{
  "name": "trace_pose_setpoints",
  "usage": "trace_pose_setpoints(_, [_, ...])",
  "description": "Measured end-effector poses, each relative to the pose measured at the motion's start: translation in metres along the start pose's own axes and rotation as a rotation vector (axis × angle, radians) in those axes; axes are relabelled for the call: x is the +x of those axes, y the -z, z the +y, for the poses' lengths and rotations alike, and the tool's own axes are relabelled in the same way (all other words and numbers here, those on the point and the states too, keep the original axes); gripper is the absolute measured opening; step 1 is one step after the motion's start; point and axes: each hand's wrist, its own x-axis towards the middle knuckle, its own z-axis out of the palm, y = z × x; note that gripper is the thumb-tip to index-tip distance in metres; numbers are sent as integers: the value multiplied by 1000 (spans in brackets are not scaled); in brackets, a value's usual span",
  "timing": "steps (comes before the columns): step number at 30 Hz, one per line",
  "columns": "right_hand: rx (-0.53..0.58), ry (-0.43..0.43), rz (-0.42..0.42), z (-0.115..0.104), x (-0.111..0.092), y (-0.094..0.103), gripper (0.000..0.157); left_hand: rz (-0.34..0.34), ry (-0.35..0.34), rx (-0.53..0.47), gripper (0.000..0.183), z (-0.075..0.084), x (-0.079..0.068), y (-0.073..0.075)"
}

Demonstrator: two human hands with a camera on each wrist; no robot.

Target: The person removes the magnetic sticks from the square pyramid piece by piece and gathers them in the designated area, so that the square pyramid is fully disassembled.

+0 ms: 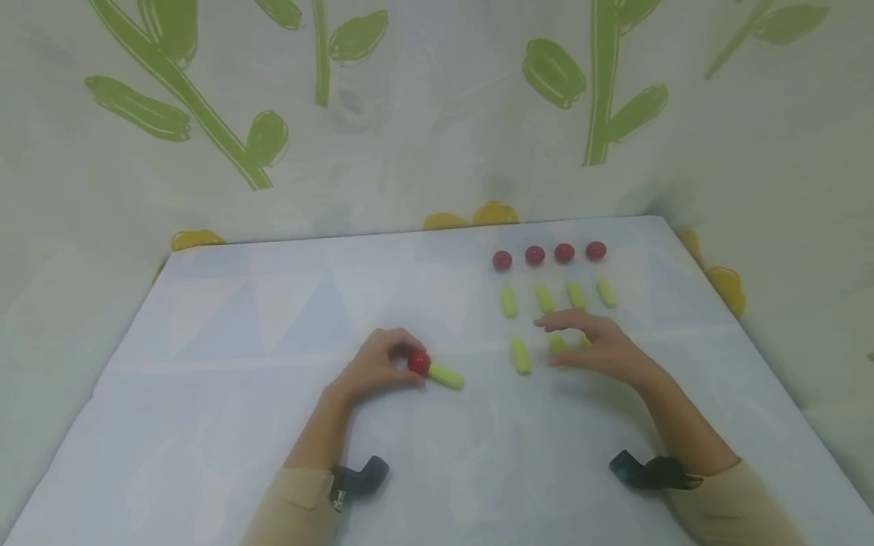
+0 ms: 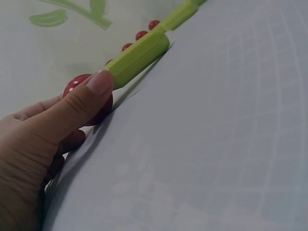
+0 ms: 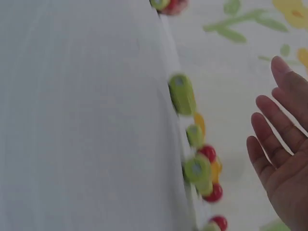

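My left hand (image 1: 373,368) grips a glossy red ball (image 1: 419,362) between thumb and fingers, low over the white table. A short yellow-green stick (image 1: 447,376) extends rightward from the ball, end against it; in the left wrist view the ball (image 2: 107,103) sits partly behind the thumb. My right hand (image 1: 614,353) is above other sticks to the right, thumb and fingers apart, with nothing between them. Its fingers partly hide two sticks of the near row; the leftmost stick (image 1: 520,356) of that row shows fully. In the right wrist view the hand (image 3: 284,154) appears with spread fingers.
Behind the right hand lies a row of several yellow-green sticks (image 1: 544,298), and beyond it a row of several red balls (image 1: 535,255). The white table (image 1: 205,425) meets a leaf-printed backdrop (image 1: 437,114) at its far edge.
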Motion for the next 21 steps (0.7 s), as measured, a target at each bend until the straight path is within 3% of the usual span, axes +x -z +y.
trace_pose_setpoints(5, [57,117,-146,-12,17,-31,45,10,-67,-27,46,1,0,-1])
trace_pose_setpoints(10, [91,151,-291,-27,31,-62,46,-11,-133,-45,42,1,2,-1])
trace_pose_setpoints(12, [87,200,-335,-30,36,-75,46,-23,-160,-50,41,-1,2,-1])
trace_pose_setpoints(15, [54,272,-373,-30,44,-91,47,-36,-211,-51,39,-4,3,-1])
trace_pose_setpoints(21, [-1,278,-411,-28,55,-111,48,-32,-247,-38,39,-4,4,1])
